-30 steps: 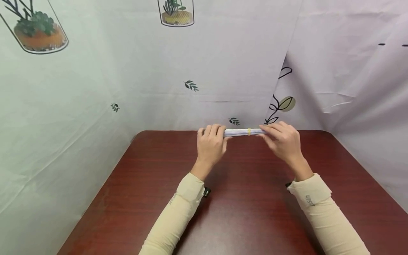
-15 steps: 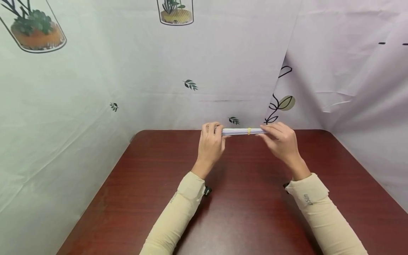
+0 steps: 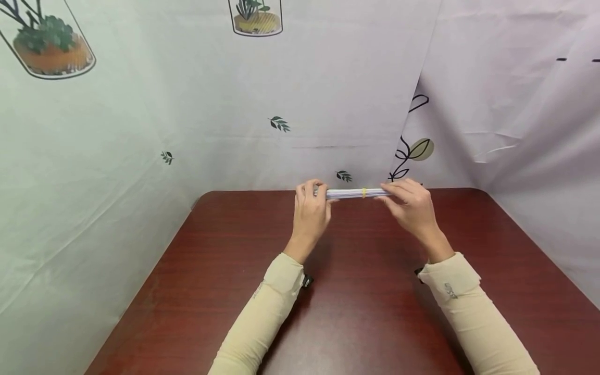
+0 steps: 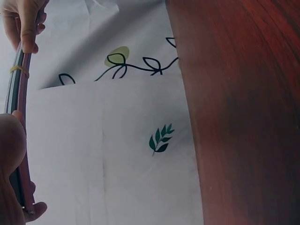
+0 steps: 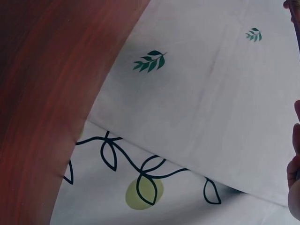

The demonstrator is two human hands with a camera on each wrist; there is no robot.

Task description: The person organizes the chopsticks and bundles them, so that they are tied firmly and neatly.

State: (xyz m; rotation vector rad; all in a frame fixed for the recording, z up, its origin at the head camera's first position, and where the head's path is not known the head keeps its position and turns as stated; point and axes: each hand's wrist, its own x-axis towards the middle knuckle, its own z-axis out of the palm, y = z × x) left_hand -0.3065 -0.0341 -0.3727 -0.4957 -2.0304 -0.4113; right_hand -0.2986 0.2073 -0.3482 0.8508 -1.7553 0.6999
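Note:
A slim, straight bundle (image 3: 344, 194) of whitish, lined strips is held level above the far part of the table, with a yellow rubber band (image 3: 364, 192) around it. My left hand (image 3: 311, 216) grips its left end, fingers over the top and thumb below. At the other end, my right hand (image 3: 413, 207) pinches it between thumb and fingers. In the left wrist view the bundle (image 4: 15, 91) runs up the left edge, showing dark and reddish sides. Only some fingertips (image 5: 295, 176) and a sliver of the bundle reach the right wrist view's edge.
Below the hands lies a dark red wooden table (image 3: 347, 312) with rounded far corners. White cloth (image 3: 225, 104) printed with leaves and potted plants hangs behind it and along both sides. Cream sleeves (image 3: 258, 317) cover both forearms, with a dark device (image 3: 307, 281) at the left wrist.
My left hand has slid slightly to the right and my right hand slightly to the left. Both still hold the bundle, which stays level; its band appears a touch further left.

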